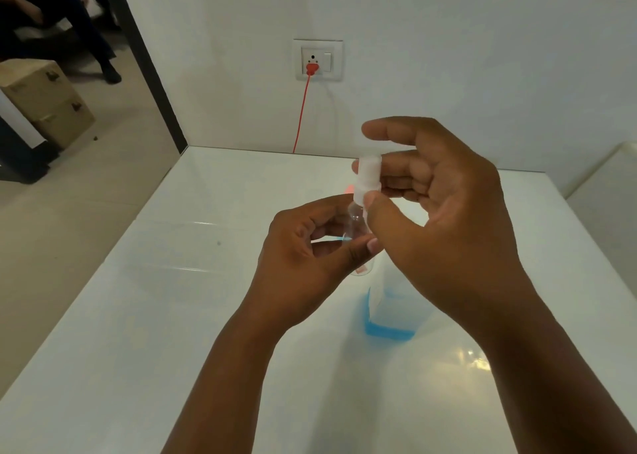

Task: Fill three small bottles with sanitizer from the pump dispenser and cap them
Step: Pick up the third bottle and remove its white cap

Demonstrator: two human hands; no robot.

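Observation:
A small clear bottle [356, 224] is held upright above the white table [172, 315], gripped around its body by my left hand [303, 257]. On its top sits a white cap [368, 179], pinched between the thumb and fingers of my right hand [441, 219]. Below the hands stands the sanitizer dispenser [386, 312], a clear container with blue liquid low in it; its pump head is hidden behind my right hand. No other small bottles are visible.
A red cable [301, 115] runs from a wall socket [319, 60] down behind the table's far edge. Left of the table is open floor with a beige drawer unit [44, 98]. A white surface [610, 205] adjoins the table at the right.

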